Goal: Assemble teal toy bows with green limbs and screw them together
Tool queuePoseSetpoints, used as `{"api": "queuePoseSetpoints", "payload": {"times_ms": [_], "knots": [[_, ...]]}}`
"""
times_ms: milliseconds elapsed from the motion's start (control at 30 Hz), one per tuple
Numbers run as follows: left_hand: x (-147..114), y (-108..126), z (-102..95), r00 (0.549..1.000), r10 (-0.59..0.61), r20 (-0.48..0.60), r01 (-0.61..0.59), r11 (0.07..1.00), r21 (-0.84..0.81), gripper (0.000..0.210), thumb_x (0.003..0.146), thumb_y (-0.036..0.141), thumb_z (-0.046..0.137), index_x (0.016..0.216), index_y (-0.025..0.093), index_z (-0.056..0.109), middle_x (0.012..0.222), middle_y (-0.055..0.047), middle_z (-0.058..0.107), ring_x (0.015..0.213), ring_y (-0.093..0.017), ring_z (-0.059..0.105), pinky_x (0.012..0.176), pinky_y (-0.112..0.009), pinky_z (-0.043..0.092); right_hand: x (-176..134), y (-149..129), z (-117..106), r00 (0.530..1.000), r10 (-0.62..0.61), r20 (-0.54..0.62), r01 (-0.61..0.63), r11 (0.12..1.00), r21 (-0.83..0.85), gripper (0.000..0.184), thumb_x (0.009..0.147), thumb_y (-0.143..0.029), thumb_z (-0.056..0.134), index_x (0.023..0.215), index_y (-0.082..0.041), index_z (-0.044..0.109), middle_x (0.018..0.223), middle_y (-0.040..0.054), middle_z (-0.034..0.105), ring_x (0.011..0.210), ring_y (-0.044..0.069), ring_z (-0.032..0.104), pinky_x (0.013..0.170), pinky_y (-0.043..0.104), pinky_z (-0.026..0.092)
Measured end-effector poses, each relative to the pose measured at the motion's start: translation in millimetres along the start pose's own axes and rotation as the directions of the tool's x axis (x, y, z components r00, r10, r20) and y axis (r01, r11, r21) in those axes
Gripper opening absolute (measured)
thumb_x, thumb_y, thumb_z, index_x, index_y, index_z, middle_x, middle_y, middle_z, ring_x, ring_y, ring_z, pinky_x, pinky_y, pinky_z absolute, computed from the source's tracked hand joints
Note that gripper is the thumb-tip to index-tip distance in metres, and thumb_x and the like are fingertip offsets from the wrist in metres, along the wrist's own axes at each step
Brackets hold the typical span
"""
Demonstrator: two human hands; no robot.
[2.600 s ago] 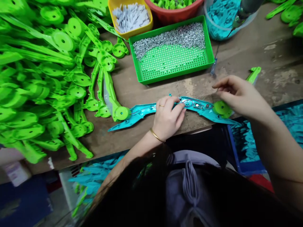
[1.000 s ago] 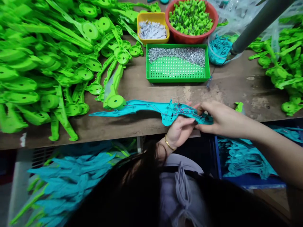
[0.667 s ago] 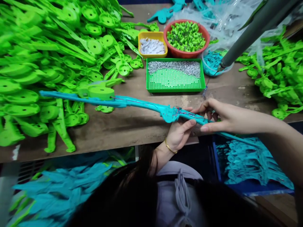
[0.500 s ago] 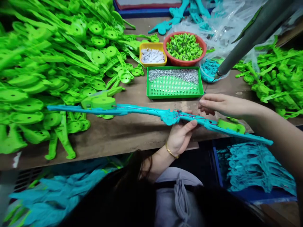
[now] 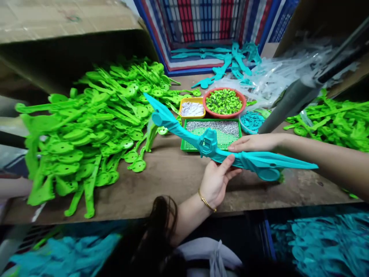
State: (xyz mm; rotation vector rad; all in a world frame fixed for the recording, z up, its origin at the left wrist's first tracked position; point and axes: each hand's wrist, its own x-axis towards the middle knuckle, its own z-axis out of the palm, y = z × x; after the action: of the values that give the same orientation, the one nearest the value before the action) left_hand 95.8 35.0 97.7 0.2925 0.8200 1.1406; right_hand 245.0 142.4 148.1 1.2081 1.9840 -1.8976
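Our left hand [image 5: 215, 184] grips the blue bow [image 5: 211, 152] mid-length above the table [image 5: 161, 192]. We have flipped it: the smooth face shows now, leaving the wired side, visible a second ago, beyond checking. Our right hand [image 5: 256, 144] lies just behind; we cannot tell whether it grasps. The bow blocks part of the green tray [image 5: 183, 146]; a grey tube [image 5: 291, 100] slants close to the blue pieces [image 5: 252, 121], and green parts [image 5: 83, 134] crowd the left.

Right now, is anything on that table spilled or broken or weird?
Nothing looks spilled or broken. The held turquoise, bow-shaped plastic part shows no clear damage. The messiest spot is the heap of bright-green plastic parts, left of the green perforated plastic tray, because they lie tangled every which way.
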Motion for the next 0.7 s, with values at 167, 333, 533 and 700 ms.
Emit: {"api": "queuePoseSetpoints", "payload": {"times_ms": [167, 333, 533, 700], "knots": [[3.1, -0.5, 2.0, 1.000, -0.026, 0.015, 0.026, 1.000, -0.007, 0.033, 0.068, 0.031, 0.083, 0.093, 0.015, 0.069, 0.091, -0.003, 0.072, 0.076, -0.014, 0.067, 0.066, -0.025, 0.057, 1.3, 3.9, -1.0, 0.999, -0.045, -0.006, 0.045, 0.997, -0.069, 0.054, 0.082, -0.063, 0.054, 0.106, -0.018, 0.071, 0.109, 0.0054, 0.069, 0.105, 0.020, 0.059, 0.091, 0.030, 0.047], [-0.4, -0.4, -1.9, 0.994, -0.101, 0.040, 0.101, 0.995, 0.009, 0.018, 0.077, 0.022, 0.075, 0.092, 0.015, 0.070, 0.086, -0.003, 0.073, 0.075, -0.014, 0.067, 0.066, -0.026, 0.057, -3.0, 3.6, 5.6, 0.997, -0.071, -0.020, 0.066, 0.982, -0.180, 0.044, 0.086, -0.059, 0.048, 0.095, -0.022, 0.069, 0.098, 0.0019, 0.070, 0.089, 0.017, 0.062, 0.078, 0.028, 0.048], [-4.3, 10.7, -3.8, 0.983, -0.154, 0.097, 0.159, 0.986, -0.046, 0.010, 0.079, 0.017, 0.069, 0.088, 0.012, 0.068, 0.089, -0.005, 0.072, 0.085, -0.017, 0.068, 0.088, -0.037, 0.056, -10.5, -28.1, 18.8, 0.989, -0.112, -0.091, 0.042, 0.825, -0.563, 0.031, 0.091, -0.040, 0.045, 0.077, -0.018, 0.062, 0.072, 0.0007, 0.062, 0.065, 0.012, 0.052, 0.061, 0.025, 0.038], [-15.6, 18.5, -3.7, 0.989, -0.098, 0.110, 0.107, 0.991, -0.080, 0.021, 0.086, 0.029, 0.064, 0.099, 0.013, 0.066, 0.095, -0.007, 0.070, 0.091, -0.019, 0.066, 0.090, -0.041, 0.055, -29.8, -42.2, 37.0, 0.967, -0.185, -0.177, 0.067, 0.849, -0.524, 0.032, 0.091, -0.043, 0.046, 0.084, -0.017, 0.064, 0.074, 0.0016, 0.062, 0.064, 0.011, 0.051, 0.059, 0.025, 0.034]]}}
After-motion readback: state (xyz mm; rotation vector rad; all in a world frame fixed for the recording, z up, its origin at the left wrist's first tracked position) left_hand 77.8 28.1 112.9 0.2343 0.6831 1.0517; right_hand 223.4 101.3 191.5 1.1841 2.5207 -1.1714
